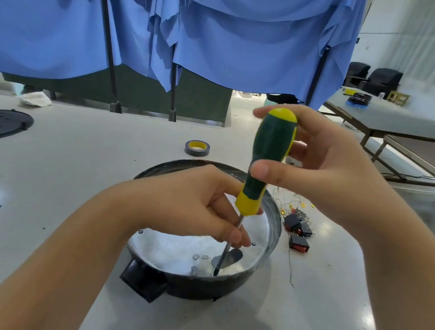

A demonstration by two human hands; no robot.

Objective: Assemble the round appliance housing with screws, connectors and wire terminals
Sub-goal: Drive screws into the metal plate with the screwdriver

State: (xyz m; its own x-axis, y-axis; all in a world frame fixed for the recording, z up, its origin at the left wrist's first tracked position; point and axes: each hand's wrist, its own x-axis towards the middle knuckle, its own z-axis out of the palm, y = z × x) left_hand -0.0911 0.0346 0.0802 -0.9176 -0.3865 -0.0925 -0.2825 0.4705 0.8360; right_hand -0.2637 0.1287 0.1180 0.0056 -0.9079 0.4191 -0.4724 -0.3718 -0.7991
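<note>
Blue cloth (228, 40) hangs behind a pale tabletop (70, 172) where the round housing (221, 285) sits near the front edge — black outside, shiny inside, with small screws (204, 258) loose on its floor. The right hand (319, 165) grips the screwdriver (269, 155) handle, fingers curled round it. The left hand (191, 203) pinches the shaft, tip down inside the housing. Tape (197, 148) lies behind; switches (297, 232) just beside the housing's right.

I am wearing the only camera on my head; it is looking forward and steeply down, sitting close above the desk (73, 189) with a wide-angle bend, and reaching as far as the blue curtains (229, 35) behind it.
</note>
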